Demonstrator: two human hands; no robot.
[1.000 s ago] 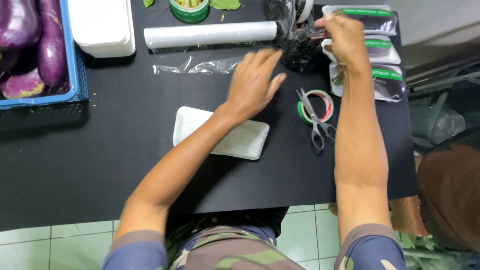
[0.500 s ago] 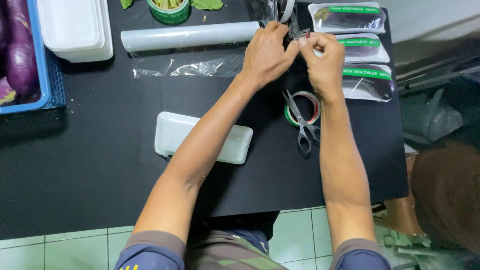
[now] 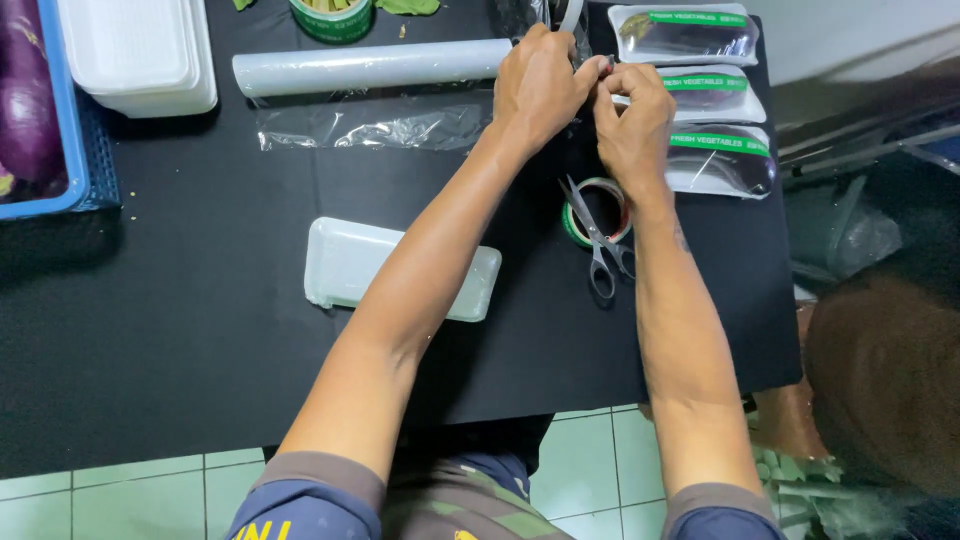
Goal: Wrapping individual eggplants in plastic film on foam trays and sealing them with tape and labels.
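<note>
Head cam: left hand (image 3: pixel 538 85) & right hand (image 3: pixel 632 120) meet just above the scissors (image 3: pixel 600 245), fingertips pinching smth small and dark w/ a red speck, can't tell what. Tape roll (image 3: pixel 597 210) lies under the scissors; white tray (image 3: pixel 400 268) well left.

**Black table, crowded along its far edge**

The black-topped table (image 3: pixel 180 380) stands on a pale green tiled floor (image 3: pixel 590 470). On it lie an empty white foam tray (image 3: pixel 345 265) near the middle, a roll of clear cling film (image 3: pixel 370 68) with a sheet pulled out, a stack of white foam trays (image 3: pixel 140 55), a blue plastic crate (image 3: pixel 78 150), grey-handled scissors (image 3: pixel 603 262) across a ring of green tape (image 3: pixel 575 222), and three film-wrapped trays (image 3: pixel 715 100) at the right.
</note>
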